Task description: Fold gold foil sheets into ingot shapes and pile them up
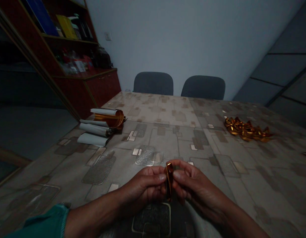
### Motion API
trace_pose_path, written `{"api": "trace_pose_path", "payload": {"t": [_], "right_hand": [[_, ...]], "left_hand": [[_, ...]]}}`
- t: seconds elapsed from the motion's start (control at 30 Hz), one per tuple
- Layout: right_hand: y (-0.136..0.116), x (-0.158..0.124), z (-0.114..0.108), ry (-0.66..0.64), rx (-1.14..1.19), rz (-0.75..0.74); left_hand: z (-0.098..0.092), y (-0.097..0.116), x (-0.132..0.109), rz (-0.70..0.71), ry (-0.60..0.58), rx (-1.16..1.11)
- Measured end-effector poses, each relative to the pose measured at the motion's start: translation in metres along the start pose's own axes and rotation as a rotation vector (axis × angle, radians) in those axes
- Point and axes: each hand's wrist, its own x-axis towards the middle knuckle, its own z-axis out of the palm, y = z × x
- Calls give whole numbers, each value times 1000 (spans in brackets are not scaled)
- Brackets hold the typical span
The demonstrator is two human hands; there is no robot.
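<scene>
Low over the near part of the table, my left hand [153, 183] and my right hand [188, 180] pinch a narrow folded piece of gold foil paper [169, 181] between them. The piece stands upright, with its shiny gold side showing. My left thumb presses on its left side, and the right thumb and fingers grip the opposite side. Some fingertips behind the foil are hidden. Far to the right lies a pile of folded gold foil pieces [247, 129]. To the left rests a stack of curled foil sheets [100, 127], pale on one face and gold on the other.
A patterned cloth covers the table [162, 135]. Two grey chairs [153, 83] stand at its far side against the wall. A red-brown cabinet [93, 87] with loaded shelves is at the back left, and grey panels [286, 71] are at the right.
</scene>
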Motion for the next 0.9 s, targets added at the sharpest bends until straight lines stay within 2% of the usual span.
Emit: {"api": "trace_pose_path", "payload": {"t": [0.13, 0.37, 0.57, 0.7, 0.9], "right_hand": [[-1, 0, -2, -50, 4, 50], [1, 1, -1, -27, -43, 57], [7, 3, -2, -32, -180, -50], [5, 3, -3, -17, -388, -236], [-3, 2, -5, -93, -618, -338]], "left_hand": [[0, 2, -2, -58, -11, 35], [-1, 2, -3, -103, -51, 55], [-2, 2, -3, -132, -56, 41], [-3, 0, -3, -152, -69, -29], [-2, 6, -5, -178, -147, -16]]}}
